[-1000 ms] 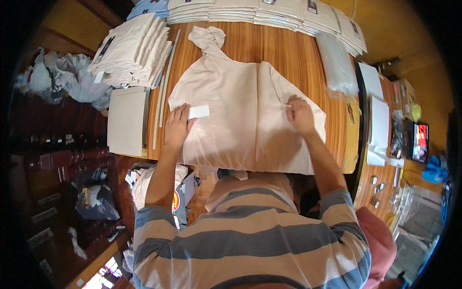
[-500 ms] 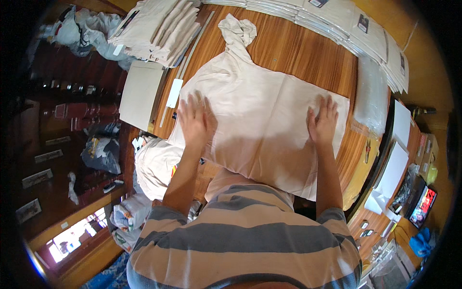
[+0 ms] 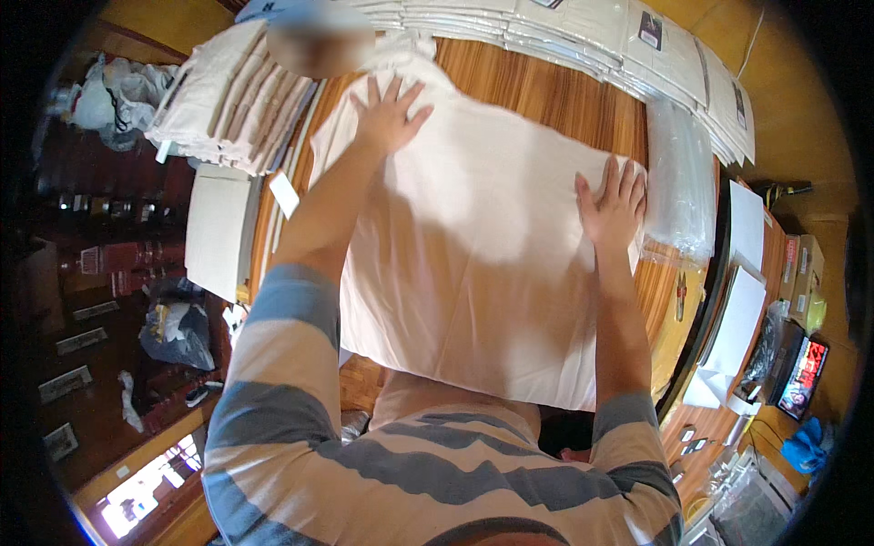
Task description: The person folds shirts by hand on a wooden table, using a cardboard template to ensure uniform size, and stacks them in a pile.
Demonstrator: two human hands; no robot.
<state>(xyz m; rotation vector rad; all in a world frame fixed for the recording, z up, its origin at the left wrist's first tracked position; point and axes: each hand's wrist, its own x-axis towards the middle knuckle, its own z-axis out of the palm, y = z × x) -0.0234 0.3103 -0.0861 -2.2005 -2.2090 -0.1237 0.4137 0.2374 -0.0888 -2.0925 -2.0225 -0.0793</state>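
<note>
- Left fingers [image 3: 393,91] and right fingers [image 3: 625,177] lie splayed on the pale garment [image 3: 482,218], which stretches beneath and between them.
- Mostly spread out; ripples remain below the fingers, bunching beyond the left.

Pale cloth [image 3: 482,209], flat (top perhaps bunched)

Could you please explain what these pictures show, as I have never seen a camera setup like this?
There is no machine here: a person works with two bare hands. Every picture comes from one wide fisheye camera worn on the head, looking down, so straight edges bend near the rim. On the wooden table lies a cream garment. The left hand and right hand rest on it, palms down and open, holding nothing. Around it are folded garments at left, a white card, and clear plastic packaging at right.
</note>
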